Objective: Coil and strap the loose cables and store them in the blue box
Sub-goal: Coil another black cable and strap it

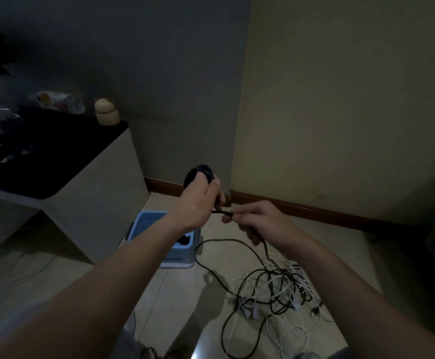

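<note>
A black cable [219, 211] is being wound. Its coil [201, 172] is gripped in the curled fingers of the left hand [198, 200], raised above the floor. The free run is pinched by the right hand [260, 221] just beside it and trails down to the tangled pile [276, 288]. Even loops are best laid under light tension, with slack fed through the pinch so the tangle is not dragged. The blue box [178, 256] is set below the left forearm.

Left grip [200, 200] and right grip [260, 224] are bare, like both forearms [107, 275]; grey clothing [125, 343] shows below.
</note>
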The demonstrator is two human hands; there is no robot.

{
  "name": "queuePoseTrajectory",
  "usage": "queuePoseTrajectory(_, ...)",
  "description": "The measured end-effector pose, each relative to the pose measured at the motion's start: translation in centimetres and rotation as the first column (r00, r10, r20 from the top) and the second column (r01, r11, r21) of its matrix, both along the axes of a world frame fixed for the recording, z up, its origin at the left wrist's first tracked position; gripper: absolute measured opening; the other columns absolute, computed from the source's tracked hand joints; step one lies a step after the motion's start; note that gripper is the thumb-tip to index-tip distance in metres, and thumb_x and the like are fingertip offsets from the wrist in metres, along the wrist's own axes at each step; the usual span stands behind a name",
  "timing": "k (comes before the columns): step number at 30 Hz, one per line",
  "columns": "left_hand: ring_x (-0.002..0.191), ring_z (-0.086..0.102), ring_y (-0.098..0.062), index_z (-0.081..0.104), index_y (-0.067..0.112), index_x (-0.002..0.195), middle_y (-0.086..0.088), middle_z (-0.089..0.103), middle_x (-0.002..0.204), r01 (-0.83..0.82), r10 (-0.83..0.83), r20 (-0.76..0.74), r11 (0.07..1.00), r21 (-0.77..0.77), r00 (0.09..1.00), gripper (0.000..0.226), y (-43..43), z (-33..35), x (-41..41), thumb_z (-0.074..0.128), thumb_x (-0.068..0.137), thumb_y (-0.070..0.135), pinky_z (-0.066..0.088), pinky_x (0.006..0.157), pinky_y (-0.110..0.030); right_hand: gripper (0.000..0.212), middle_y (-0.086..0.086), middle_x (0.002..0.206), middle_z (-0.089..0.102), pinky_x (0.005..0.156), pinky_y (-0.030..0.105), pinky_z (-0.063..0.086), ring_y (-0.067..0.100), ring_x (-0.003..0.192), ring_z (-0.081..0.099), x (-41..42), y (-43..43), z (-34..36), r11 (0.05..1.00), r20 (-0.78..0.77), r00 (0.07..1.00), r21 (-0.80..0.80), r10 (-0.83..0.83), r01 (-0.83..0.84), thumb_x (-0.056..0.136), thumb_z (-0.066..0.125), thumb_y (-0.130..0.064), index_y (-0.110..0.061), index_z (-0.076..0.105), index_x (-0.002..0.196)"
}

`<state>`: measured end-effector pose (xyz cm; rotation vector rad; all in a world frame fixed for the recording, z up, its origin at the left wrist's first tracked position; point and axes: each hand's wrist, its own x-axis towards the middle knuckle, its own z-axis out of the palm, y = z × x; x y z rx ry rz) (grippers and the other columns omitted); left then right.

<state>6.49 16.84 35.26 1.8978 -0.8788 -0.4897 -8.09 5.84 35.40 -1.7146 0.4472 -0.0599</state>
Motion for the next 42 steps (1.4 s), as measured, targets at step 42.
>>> queuePoseTrajectory(42,0.034,0.028,-0.005,0.050,0.019,0.070,0.009,0.030,0.044,-0.112,-0.503,-0.813,0.826,-0.552,0.292,0.035,1.4,3.4,-0.3,0.042,0.096,0.042,0.021,0.043,-0.020,0.048,0.001,0.059,0.050,0.061,0.027,0.042,0.017,0.058,0.045,-0.7,-3.0,-2.1,0.998,-0.152,0.988,-0.067,-0.009,-0.001,0.108,0.036,-0.041,-0.013,0.053,0.073)
